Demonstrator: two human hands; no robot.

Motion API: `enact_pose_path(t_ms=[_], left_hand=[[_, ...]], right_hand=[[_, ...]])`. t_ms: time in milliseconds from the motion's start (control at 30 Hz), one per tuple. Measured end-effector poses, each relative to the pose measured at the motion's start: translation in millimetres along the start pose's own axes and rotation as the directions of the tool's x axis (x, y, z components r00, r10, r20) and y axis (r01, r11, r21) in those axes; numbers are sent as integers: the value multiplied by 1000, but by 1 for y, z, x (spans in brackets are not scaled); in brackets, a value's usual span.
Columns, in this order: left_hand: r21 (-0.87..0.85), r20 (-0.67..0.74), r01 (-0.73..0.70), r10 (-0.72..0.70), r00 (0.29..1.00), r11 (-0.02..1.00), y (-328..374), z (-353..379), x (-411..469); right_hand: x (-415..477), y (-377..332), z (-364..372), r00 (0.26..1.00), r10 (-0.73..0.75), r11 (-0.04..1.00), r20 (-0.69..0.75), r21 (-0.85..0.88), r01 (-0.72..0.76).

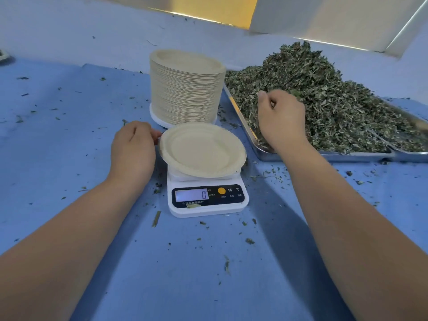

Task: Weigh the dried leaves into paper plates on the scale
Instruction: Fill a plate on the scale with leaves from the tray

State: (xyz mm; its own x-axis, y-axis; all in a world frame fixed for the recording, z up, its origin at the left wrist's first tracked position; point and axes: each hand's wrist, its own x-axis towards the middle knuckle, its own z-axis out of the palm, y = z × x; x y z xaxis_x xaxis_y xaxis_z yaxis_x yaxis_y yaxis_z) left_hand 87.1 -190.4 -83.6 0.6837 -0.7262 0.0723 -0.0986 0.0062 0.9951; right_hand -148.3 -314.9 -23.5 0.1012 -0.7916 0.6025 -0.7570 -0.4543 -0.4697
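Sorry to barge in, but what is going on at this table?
A person is portioning dried leaves. Their left grip pinches the rim of an empty paper plate sitting on the white scale, which reads 0. Their right grip curls into the heap in the metal tray to the right. A tall stack of plates stands behind the scale.

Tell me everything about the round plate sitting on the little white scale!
The round cream paper plate is shallow, with a crimped raised rim and a flat middle. It is empty. It sits on the small white digital scale, wider than its platform; the display reads 0. The left hand holds its left rim with curled fingers.
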Motion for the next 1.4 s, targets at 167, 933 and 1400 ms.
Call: enact_pose_path(t_ms=[167,933,1400], left_hand=[[-42,-16,18,-18,1000,999,3,0,-3],[7,16,-27,27,1000,1000,8,1,-13],[-41,4,-15,15,1000,999,6,4,-9]], right_hand=[[-10,-59,4,984,-179,969,19,175,173],[-36,32,5,991,21,972,134,-235,11],[-34,35,10,958,81,901,275,-432,48]])
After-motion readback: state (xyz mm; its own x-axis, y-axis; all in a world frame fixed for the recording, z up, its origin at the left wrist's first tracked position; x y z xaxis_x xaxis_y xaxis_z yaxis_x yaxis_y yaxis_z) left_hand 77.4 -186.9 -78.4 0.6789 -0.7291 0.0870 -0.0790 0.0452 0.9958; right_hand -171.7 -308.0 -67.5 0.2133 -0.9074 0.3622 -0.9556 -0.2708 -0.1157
